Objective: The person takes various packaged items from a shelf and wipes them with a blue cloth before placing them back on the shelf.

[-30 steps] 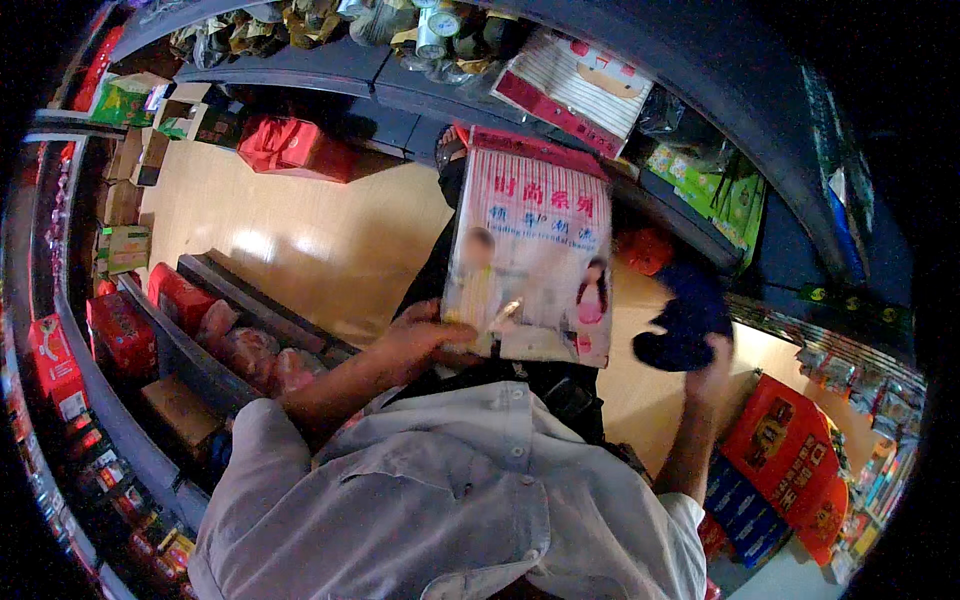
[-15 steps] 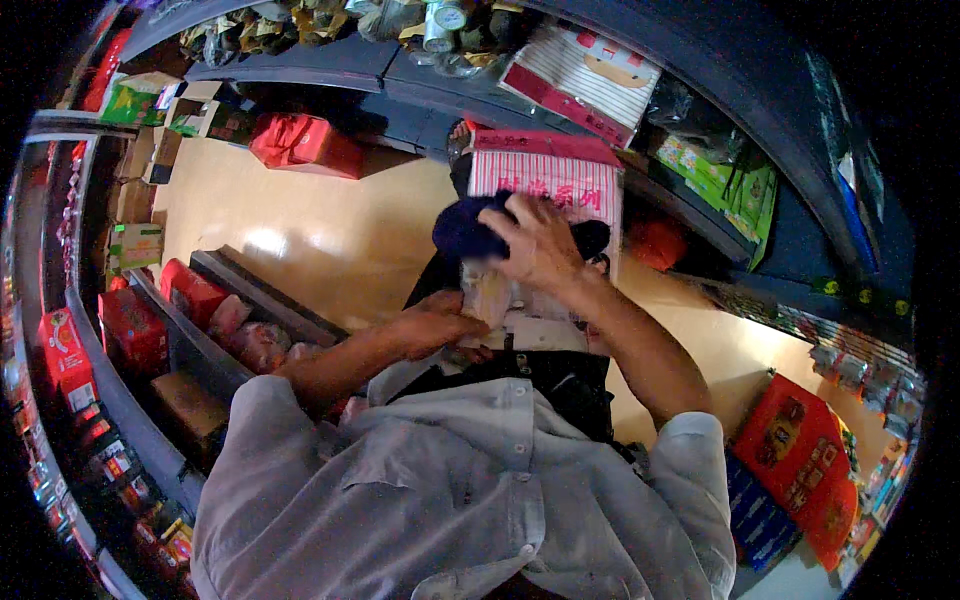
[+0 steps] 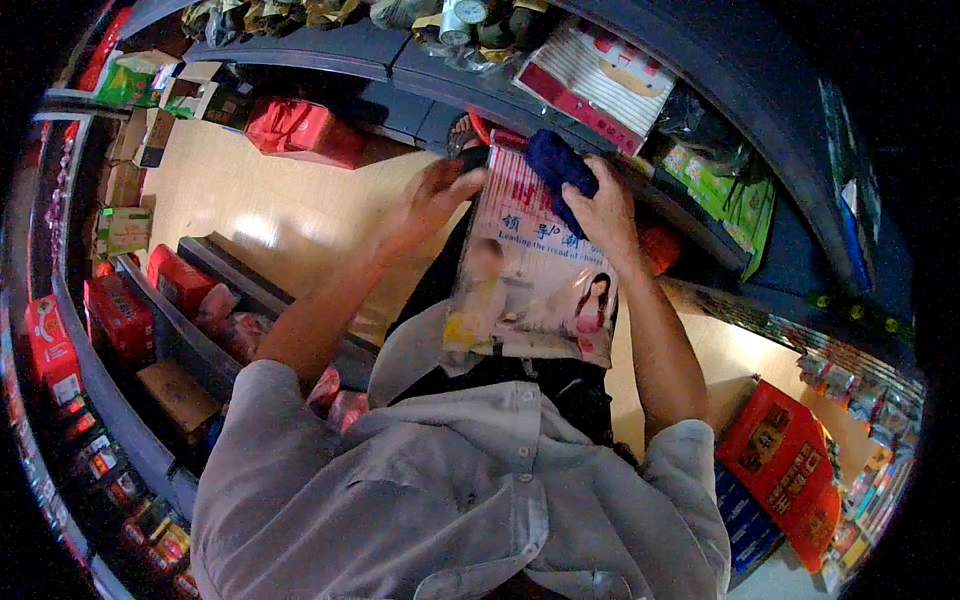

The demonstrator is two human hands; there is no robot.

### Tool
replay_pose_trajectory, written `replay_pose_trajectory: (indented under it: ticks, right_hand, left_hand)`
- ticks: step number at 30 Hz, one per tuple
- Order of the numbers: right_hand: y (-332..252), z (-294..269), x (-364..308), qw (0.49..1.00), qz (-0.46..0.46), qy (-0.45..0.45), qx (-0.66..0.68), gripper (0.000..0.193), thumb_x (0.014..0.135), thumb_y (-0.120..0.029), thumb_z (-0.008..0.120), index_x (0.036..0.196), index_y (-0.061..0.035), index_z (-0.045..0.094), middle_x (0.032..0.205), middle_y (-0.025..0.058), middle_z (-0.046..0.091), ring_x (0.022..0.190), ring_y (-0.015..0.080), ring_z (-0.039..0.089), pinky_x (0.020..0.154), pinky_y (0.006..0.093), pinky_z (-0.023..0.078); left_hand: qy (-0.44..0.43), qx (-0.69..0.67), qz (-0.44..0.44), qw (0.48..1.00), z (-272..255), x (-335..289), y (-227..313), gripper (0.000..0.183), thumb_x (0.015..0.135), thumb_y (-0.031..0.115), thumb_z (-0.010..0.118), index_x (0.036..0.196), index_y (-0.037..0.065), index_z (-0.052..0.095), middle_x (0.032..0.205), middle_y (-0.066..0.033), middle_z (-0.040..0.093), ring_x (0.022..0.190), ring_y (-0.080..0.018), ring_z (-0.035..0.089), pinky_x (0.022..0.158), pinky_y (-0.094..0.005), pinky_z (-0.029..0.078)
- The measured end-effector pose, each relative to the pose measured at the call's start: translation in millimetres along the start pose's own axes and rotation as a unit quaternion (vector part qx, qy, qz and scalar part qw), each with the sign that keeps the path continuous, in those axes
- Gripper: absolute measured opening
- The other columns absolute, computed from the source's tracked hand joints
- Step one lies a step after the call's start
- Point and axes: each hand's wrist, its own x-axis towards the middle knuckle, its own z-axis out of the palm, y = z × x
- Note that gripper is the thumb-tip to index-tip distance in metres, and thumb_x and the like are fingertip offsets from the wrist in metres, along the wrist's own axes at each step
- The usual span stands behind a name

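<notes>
One flat printed packet (image 3: 530, 275) hangs in front of the person's chest, held at its top edge by both hands. The left hand (image 3: 432, 197) pinches the upper left corner, fingers closed on the edge. The right hand (image 3: 600, 212) is at the upper right, fingers curled around one dark blue bundle of cloth (image 3: 560, 172) that presses against the packet's top. Beyond lies the pale floor (image 3: 270, 215), then one red box (image 3: 300, 132) under the dark shelf (image 3: 380, 50). Half a second ago the packet was higher and mostly hidden behind the right hand; now its printed face is open to view.
</notes>
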Motion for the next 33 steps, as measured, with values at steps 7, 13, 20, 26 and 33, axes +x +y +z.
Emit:
replay_pose_trajectory:
  ticks: [7,13,20,26,33]
  right_hand:
    - [-23,-30,-8,0.978,0.118,0.007,0.172,0.049,0.076,-0.015,0.068,0.121,-0.0031,0.052,0.109,0.0146,0.060,0.102,0.0235,0.057,0.089,0.0332,0.044]
    - [-74,14,5,0.962,-0.228,0.032,-0.144,0.054,0.072,-0.010,0.062,0.125,-0.0174,0.053,0.126,0.0166,0.048,0.101,0.0376,0.055,0.090,0.0425,0.047]
    - [-1,-10,18,0.980,-0.046,-0.095,-0.167,0.042,0.072,-0.006,0.057,0.112,-0.0167,0.062,0.120,0.0113,0.052,0.101,0.0346,0.054,0.090,0.0407,0.045]
    - [80,-65,19,0.950,0.132,-0.217,-0.179,0.043,0.072,-0.004,0.050,0.112,-0.0096,0.062,0.103,0.0196,0.064,0.099,0.0351,0.059,0.086,0.0359,0.047]
    - [-36,-76,12,0.964,0.122,-0.061,0.227,0.043,0.072,-0.002,0.058,0.115,-0.0096,0.058,0.083,0.0036,0.063,0.063,0.0107,0.055,0.059,0.0283,0.048]
  left_hand:
    - [-0.052,-0.256,-0.054,0.964,43,75,-28,0.023,0.093,0.019,0.053,0.108,0.004,0.061,0.096,-0.0031,0.065,0.084,-0.0104,0.059,0.076,-0.0270,0.046]
    - [0.008,-0.464,-0.171,0.869,53,53,29,0.029,0.095,0.021,0.042,0.116,0.005,0.055,0.108,-0.0098,0.062,0.096,-0.0200,0.060,0.084,-0.0341,0.049]
    - [-0.079,-0.557,-0.198,0.802,25,37,9,0.035,0.098,0.025,0.037,0.122,0.003,0.049,0.112,-0.0154,0.061,0.097,-0.0267,0.062,0.089,-0.0424,0.049]
    - [-0.106,-0.538,-0.187,0.815,20,43,-12,0.039,0.098,0.029,0.039,0.124,0.001,0.048,0.116,-0.0149,0.060,0.100,-0.0256,0.061,0.092,-0.0413,0.048]
    - [-0.072,-0.576,-0.198,0.790,17,43,-6,0.044,0.097,0.036,0.040,0.119,0.001,0.052,0.113,-0.0151,0.061,0.100,-0.0247,0.061,0.090,-0.0397,0.049]
